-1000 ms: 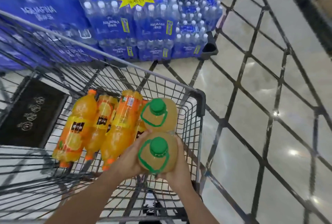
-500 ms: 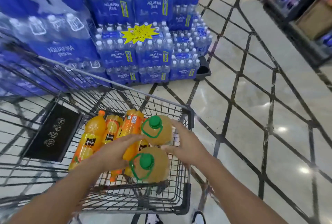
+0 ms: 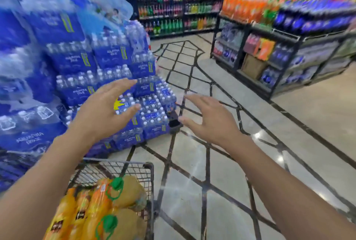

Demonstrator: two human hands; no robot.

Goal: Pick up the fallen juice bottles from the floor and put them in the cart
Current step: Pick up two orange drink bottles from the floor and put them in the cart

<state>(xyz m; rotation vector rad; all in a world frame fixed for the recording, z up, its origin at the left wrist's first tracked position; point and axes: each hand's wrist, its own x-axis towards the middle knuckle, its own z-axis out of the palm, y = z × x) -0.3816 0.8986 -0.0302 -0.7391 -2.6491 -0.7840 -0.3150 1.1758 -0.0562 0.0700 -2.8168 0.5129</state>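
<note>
Stacked water packs (image 3: 107,56) fill the upper left of the frame; the cart (image 3: 149,182) sits at lower left, holding orange juice bottles (image 3: 81,214) and two green-capped jugs (image 3: 127,193). Our left hand (image 3: 100,112) and right hand (image 3: 210,118) hover mid-frame, fingers spread, gripping nothing. We judge this load delivered; no bottle shows on the visible floor, so next we search.

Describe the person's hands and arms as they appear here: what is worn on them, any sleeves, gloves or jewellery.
Both arms are bare along all of their visible length; no sleeve edge is in view. The left hand and right hand wear no gloves. No ring, watch or bracelet shows on either hand or wrist, though motion blur softens fine detail. Neither arm carries visible markings.
</note>
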